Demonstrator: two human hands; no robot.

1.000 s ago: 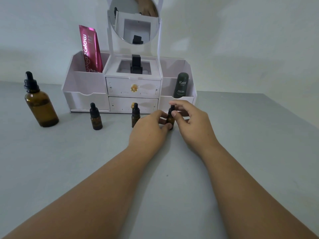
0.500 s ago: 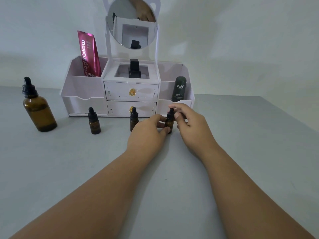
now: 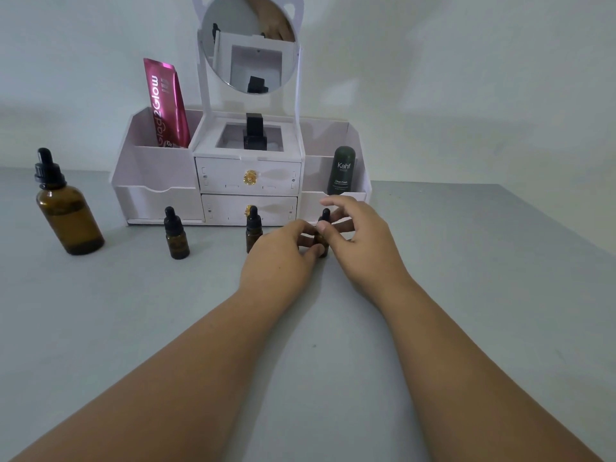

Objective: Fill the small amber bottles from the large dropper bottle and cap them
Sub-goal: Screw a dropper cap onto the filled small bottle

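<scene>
The small amber bottle (image 3: 322, 242), at 12 o'clock on the table (image 3: 333, 345), is gripped at its body by the curled left hand (image 3: 280, 258) to brace it upright. Its dropper cap (image 3: 325, 216) is apparently pinched by the right hand (image 3: 361, 240) for twisting. The large dropper bottle (image 3: 66, 211) stands capped at 10 o'clock, well apart.

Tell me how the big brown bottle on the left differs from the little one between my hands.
Size: the big bottle is far taller and wider than the little bottle. Handling: the big bottle stands alone at the far left, untouched; the left hand pinches the little bottle's body and the right hand is at its cap. Shared: both are brown glass, upright on the table, with black dropper caps on.
</scene>
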